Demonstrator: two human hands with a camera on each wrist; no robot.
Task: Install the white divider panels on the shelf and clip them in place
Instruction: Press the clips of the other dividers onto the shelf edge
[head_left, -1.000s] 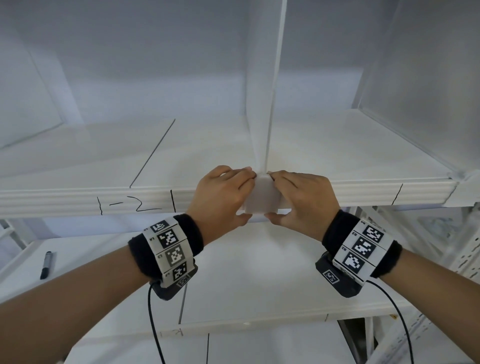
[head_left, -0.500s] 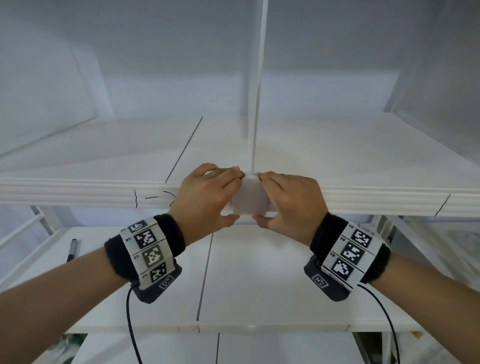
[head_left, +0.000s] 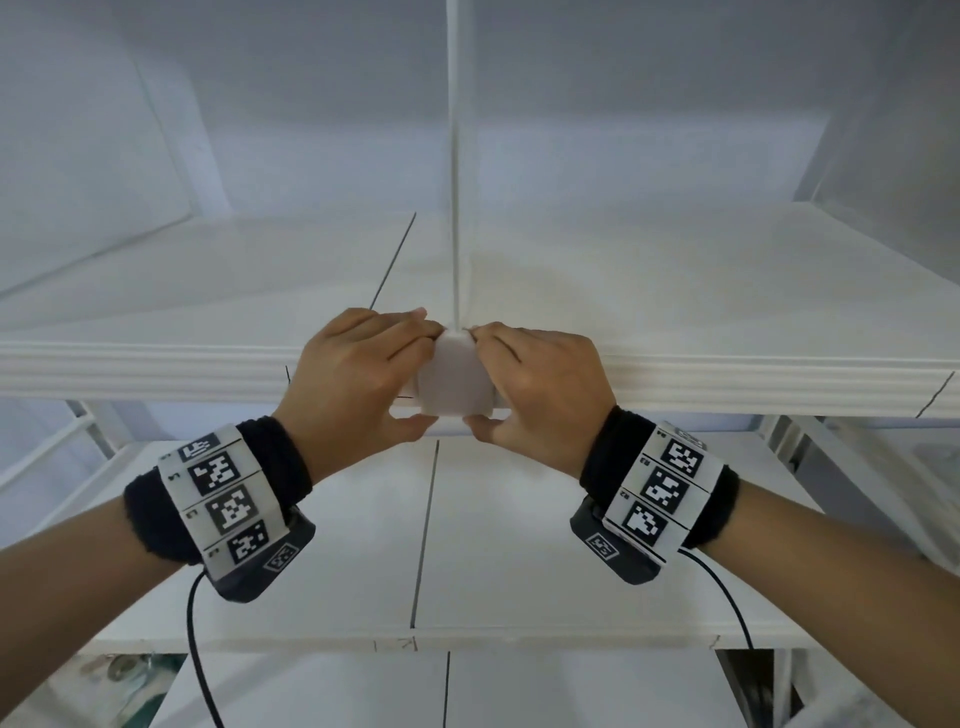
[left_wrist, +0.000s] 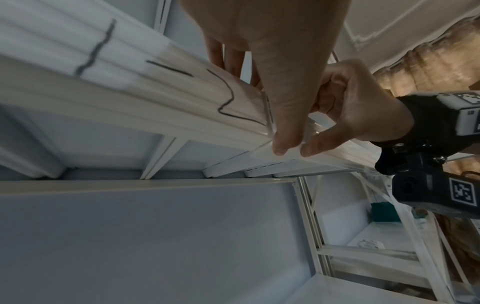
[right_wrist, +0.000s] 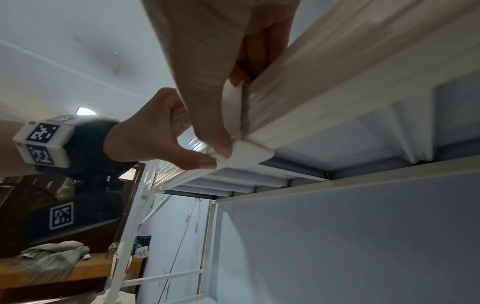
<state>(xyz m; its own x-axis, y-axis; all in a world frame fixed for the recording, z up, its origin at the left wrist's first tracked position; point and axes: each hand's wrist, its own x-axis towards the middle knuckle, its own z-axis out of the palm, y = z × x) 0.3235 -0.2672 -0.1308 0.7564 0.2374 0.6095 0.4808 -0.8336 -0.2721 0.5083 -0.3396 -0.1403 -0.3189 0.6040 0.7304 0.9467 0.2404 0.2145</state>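
A thin white divider panel (head_left: 455, 208) stands upright on the white shelf (head_left: 675, 291), seen edge-on. At its foot a white clip (head_left: 454, 382) wraps the shelf's ribbed front edge (head_left: 156, 369). My left hand (head_left: 363, 374) pinches the clip's left side, fingers on top and thumb below. My right hand (head_left: 540, 387) pinches its right side the same way. In the left wrist view both thumbs press under the clip (left_wrist: 262, 153). The right wrist view shows the clip (right_wrist: 246, 154) hooked under the shelf edge (right_wrist: 337, 98).
Black marker lines (head_left: 395, 260) cross the shelf and its front edge (head_left: 935, 395). A lower white shelf (head_left: 519, 545) with a seam lies beneath my hands. White side walls (head_left: 883, 130) close the bay. Metal shelf frames (left_wrist: 324, 236) stand to the sides.
The head view has shifted so the divider and clip sit more central and square-on. Both hands stay on the clip in the same grip.
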